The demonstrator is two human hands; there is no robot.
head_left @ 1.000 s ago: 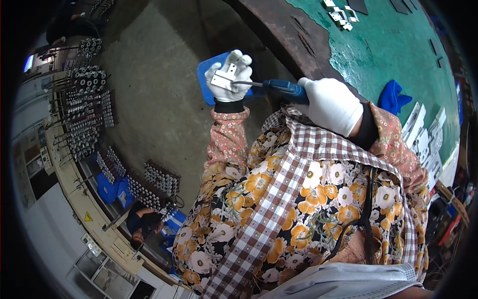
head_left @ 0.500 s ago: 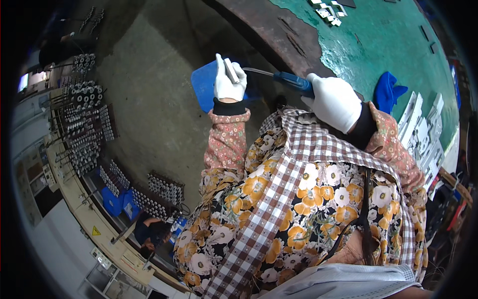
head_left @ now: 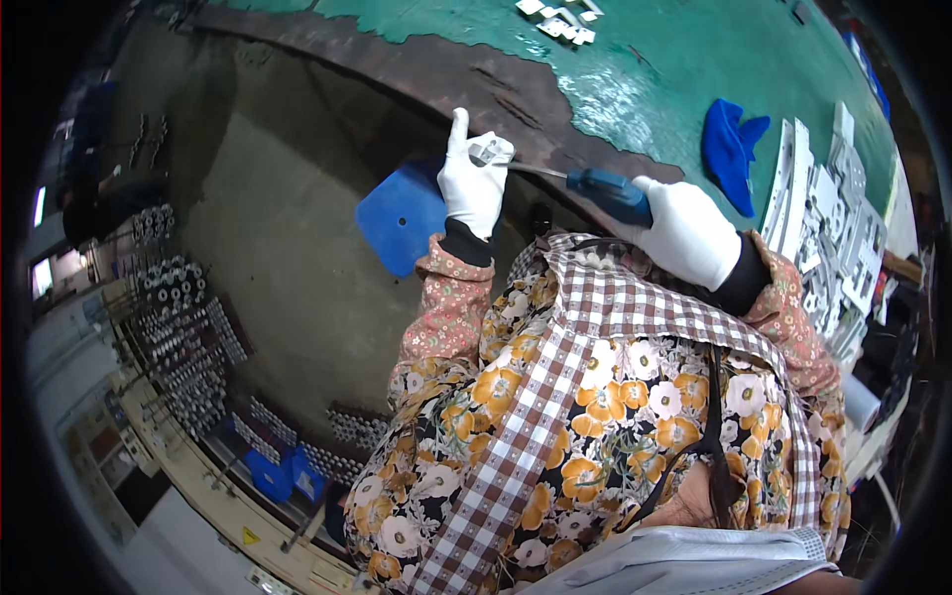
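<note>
My left hand (head_left: 474,193), in a white glove, is closed round a small silver metal part (head_left: 486,153), with the thumb pointing up. My right hand (head_left: 689,233), also gloved in white, grips a hand tool with a blue handle (head_left: 607,194) and a thin metal shaft (head_left: 537,171). The shaft runs left to the metal part and its tip seems to touch it; the exact contact is too small to tell. Both hands are in front of my checked apron (head_left: 635,297), near the table's edge.
A green-topped table (head_left: 635,109) with a worn dark edge lies ahead. It bears small metal brackets (head_left: 560,22), a blue cloth (head_left: 731,154) and a pile of flat metal pieces (head_left: 828,228). Below my left hand is a blue stool seat (head_left: 402,220). Racks of metal parts (head_left: 188,337) stand left.
My view has turned, bringing more table edge into sight. The metal part has been turned in my left hand, and the tool's shaft now reaches across to it.
</note>
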